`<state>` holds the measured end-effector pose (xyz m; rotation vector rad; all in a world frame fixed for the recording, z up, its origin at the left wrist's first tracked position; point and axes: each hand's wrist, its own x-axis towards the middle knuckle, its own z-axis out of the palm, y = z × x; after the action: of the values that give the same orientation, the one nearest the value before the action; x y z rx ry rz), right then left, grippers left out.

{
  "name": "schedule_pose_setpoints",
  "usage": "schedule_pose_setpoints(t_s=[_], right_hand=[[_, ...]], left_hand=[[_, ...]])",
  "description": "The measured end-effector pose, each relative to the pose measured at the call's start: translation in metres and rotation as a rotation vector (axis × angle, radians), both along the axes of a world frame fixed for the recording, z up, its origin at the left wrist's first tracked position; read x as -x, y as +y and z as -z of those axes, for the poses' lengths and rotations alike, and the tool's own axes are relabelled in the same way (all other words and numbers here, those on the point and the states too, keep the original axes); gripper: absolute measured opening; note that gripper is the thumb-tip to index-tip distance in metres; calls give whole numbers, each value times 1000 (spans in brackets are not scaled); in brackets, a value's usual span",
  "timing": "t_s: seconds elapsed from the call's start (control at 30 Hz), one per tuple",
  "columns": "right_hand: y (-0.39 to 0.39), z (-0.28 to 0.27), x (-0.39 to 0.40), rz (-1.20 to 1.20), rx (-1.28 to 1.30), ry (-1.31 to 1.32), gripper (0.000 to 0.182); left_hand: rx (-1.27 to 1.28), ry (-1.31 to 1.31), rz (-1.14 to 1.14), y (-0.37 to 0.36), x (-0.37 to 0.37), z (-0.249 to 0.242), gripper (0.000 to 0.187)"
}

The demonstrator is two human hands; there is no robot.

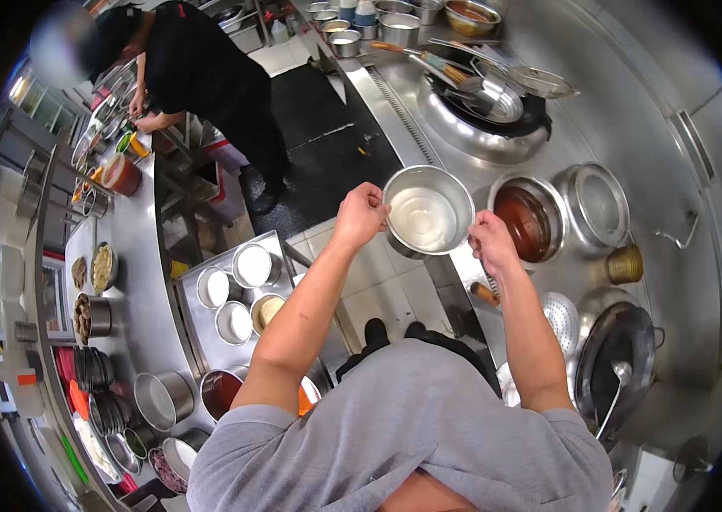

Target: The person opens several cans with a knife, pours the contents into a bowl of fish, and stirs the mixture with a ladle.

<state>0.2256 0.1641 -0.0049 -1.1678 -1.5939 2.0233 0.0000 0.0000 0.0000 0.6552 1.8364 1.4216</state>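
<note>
Between my two hands a round metal pot (427,213) is held up by its rim, with pale, cloudy liquid inside. My left hand (362,213) pinches the rim on the left side. On the opposite side, my right hand (490,237) has its fingers closed at the rim. Just right of the pot, a metal container of dark red-brown liquid (524,220) stands on the steel counter (600,141). Below the held pot are floor tiles and the counter's edge.
A co-worker in black (207,77) bends over the far-left counter. Several white-filled containers (252,264) stand on a low steel table at left. A wok with a ladle (617,367) sits at lower right. Strainers (497,98) rest on a wok at upper right.
</note>
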Motion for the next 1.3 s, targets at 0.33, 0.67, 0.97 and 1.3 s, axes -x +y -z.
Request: schedule_pose_setpoints(t_s=[0.33, 0.67, 0.97, 1.3], right_hand=[[48, 8, 105, -129, 41, 41, 17], [139, 0, 193, -208, 6, 84, 18], [193, -15, 257, -101, -10, 117, 19], [238, -24, 318, 154, 10, 129, 20]], left_hand=[[-10, -23, -152, 18, 83, 14, 14], [-31, -38, -201, 97, 158, -10, 13], [-56, -41, -107, 174, 243, -27, 14], [-122, -62, 135, 270, 343, -33, 16]])
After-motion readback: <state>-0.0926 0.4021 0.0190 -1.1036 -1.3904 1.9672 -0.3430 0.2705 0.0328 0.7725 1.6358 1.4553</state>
